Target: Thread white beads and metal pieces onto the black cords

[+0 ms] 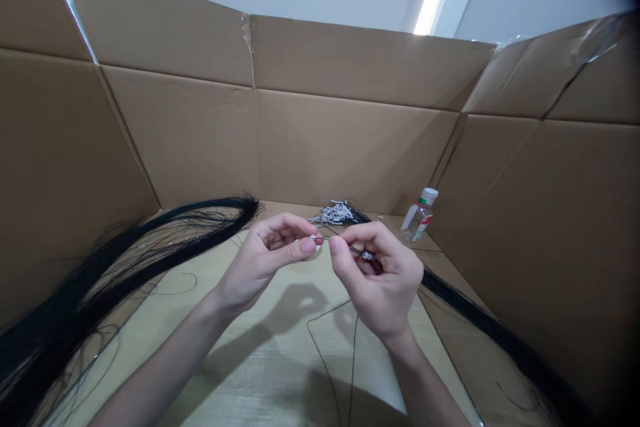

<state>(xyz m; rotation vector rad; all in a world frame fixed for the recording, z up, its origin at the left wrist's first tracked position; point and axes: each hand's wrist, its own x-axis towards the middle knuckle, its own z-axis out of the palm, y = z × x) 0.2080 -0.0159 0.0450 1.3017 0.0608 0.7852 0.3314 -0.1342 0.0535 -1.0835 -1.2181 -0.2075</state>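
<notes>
Our left hand (267, 260) pinches a small pale piece (313, 237) between thumb and finger; our right hand (383, 277) is closed on a thin dark cord (325, 237), the two nearly meeting above the pale board (280, 367). The pinch is slight, so the piece could slip if we pulled hard, and slack cord below could snag. Beyond lie beaded pieces (334, 213) and a bottle (419, 217). Fingertips hide the cord's end; the black strands (165, 253) run out of view.
</notes>
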